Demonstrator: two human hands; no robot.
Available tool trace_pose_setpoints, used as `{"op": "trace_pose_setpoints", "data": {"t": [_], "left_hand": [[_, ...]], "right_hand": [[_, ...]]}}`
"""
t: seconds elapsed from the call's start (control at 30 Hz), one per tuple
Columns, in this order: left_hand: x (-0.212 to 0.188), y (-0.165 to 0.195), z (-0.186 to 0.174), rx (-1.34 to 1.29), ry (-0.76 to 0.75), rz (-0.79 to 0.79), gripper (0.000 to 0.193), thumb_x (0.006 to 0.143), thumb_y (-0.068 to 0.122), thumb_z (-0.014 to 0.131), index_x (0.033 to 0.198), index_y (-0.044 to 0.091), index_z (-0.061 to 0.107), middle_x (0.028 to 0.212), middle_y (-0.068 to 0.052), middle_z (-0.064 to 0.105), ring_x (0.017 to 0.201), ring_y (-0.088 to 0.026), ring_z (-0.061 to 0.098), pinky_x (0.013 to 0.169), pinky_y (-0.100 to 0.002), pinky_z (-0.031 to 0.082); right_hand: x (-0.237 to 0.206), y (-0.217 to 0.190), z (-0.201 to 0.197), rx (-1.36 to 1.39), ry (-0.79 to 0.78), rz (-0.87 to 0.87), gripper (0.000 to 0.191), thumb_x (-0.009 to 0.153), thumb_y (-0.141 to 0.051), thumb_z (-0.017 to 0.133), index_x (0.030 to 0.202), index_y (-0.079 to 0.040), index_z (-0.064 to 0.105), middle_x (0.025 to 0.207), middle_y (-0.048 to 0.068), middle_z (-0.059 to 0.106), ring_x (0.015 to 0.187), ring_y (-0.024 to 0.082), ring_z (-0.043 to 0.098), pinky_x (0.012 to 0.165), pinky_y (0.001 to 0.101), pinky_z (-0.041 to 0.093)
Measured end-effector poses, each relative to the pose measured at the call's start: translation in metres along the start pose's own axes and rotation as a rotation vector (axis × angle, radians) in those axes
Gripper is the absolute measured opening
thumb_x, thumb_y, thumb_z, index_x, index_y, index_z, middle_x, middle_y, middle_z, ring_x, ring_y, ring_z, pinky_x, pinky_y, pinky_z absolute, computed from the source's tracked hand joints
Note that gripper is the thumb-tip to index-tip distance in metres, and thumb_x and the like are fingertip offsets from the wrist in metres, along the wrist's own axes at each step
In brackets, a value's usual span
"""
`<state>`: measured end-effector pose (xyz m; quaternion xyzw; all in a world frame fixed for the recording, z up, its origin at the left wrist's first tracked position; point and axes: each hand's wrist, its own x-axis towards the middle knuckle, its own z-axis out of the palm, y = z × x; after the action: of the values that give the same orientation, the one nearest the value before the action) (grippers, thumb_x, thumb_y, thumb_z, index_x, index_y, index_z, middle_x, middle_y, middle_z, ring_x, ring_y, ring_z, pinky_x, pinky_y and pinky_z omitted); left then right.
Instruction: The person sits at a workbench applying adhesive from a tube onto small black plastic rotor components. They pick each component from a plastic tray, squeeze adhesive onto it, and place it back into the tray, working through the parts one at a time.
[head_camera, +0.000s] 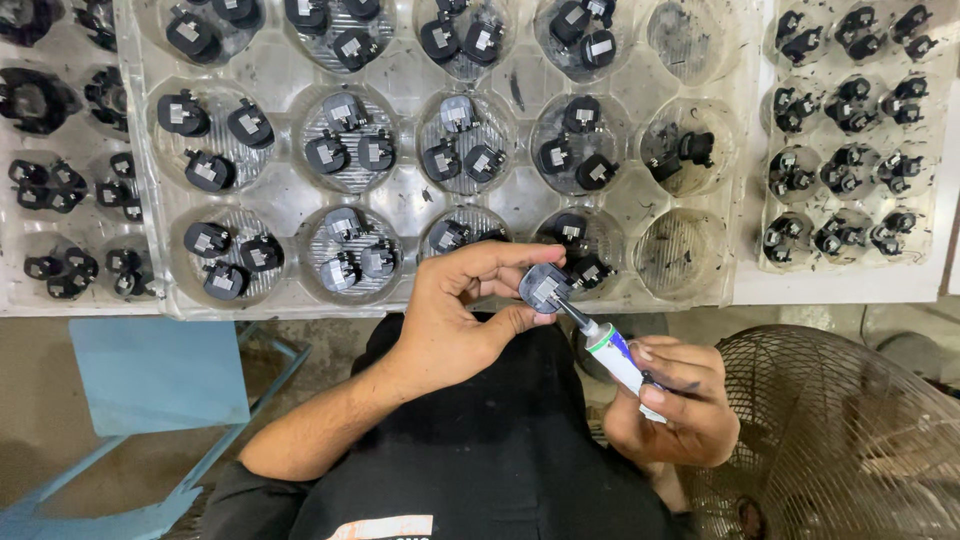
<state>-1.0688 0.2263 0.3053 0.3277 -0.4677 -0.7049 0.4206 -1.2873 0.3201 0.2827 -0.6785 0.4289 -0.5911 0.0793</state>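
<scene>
Left hand (455, 315) pinches a small black plug part (545, 287) between thumb and fingers. Right hand (672, 400) closed around a white tube (620, 362), its dark nozzle touching the part. Clear plastic tray (400, 195) of similar parts just beyond both hands.

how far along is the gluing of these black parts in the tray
Looks done: hard to tell; most cups of the clear plastic tray hold black parts. In hand: left hand holds a small black plastic part, right hand presses a white tube's nozzle to it. Left: unclear; three right-hand cups look empty.
</scene>
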Motion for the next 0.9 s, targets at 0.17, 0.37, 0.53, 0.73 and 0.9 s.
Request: {"op": "trace_pose_setpoints", "data": {"t": [0.17, 0.37, 0.53, 0.73, 0.9], "left_hand": [[-0.001, -0.004, -0.003, -0.088, -0.043, -0.055, 0.048, 0.09, -0.016, 0.071, 0.136, -0.001, 0.064, 0.117, -0.01, 0.074, 0.101, -0.011, 0.073, 0.092, -0.027, 0.062], [-0.003, -0.008, -0.005, -0.133, -0.047, -0.073, 0.048, 0.09, -0.016, 0.07, 0.136, -0.002, 0.063, 0.126, -0.011, 0.072, 0.103, -0.012, 0.073, 0.093, -0.027, 0.062], [-0.003, -0.012, -0.008, -0.141, -0.049, -0.071, 0.049, 0.089, -0.016, 0.071, 0.136, -0.002, 0.063, 0.13, -0.011, 0.071, 0.104, -0.011, 0.072, 0.094, -0.028, 0.062], [-0.005, -0.015, -0.01, -0.157, -0.039, -0.069, 0.05, 0.09, -0.017, 0.071, 0.137, -0.002, 0.063, 0.131, -0.011, 0.07, 0.106, -0.011, 0.071, 0.095, -0.028, 0.062], [-0.009, -0.018, -0.013, -0.161, -0.022, -0.053, 0.051, 0.09, -0.018, 0.07, 0.138, -0.001, 0.063, 0.131, -0.01, 0.07, 0.106, -0.011, 0.071, 0.096, -0.028, 0.061]], "right_hand": [[-0.002, 0.001, -0.001, -0.001, 0.042, 0.03, 0.034, 0.08, 0.012, 0.068, 0.107, -0.005, 0.056, 0.099, 0.018, 0.067, 0.091, 0.027, 0.069, 0.081, 0.0438, 0.067], [-0.007, 0.005, -0.01, 0.044, -0.068, 0.002, 0.038, 0.076, 0.004, 0.074, 0.109, -0.005, 0.057, 0.101, 0.018, 0.066, 0.094, 0.028, 0.068, 0.084, 0.0456, 0.065], [-0.01, 0.005, -0.007, 0.041, -0.015, 0.028, 0.035, 0.08, 0.001, 0.076, 0.109, -0.006, 0.058, 0.102, 0.018, 0.067, 0.094, 0.028, 0.068, 0.085, 0.0463, 0.066], [-0.012, -0.002, -0.004, 0.009, -0.044, 0.053, 0.037, 0.076, 0.007, 0.07, 0.107, -0.006, 0.056, 0.101, 0.017, 0.066, 0.093, 0.027, 0.067, 0.086, 0.0459, 0.065], [-0.014, -0.004, 0.004, -0.02, 0.011, 0.057, 0.036, 0.076, 0.011, 0.066, 0.106, -0.006, 0.055, 0.1, 0.018, 0.067, 0.091, 0.027, 0.067, 0.082, 0.0444, 0.065]]}}
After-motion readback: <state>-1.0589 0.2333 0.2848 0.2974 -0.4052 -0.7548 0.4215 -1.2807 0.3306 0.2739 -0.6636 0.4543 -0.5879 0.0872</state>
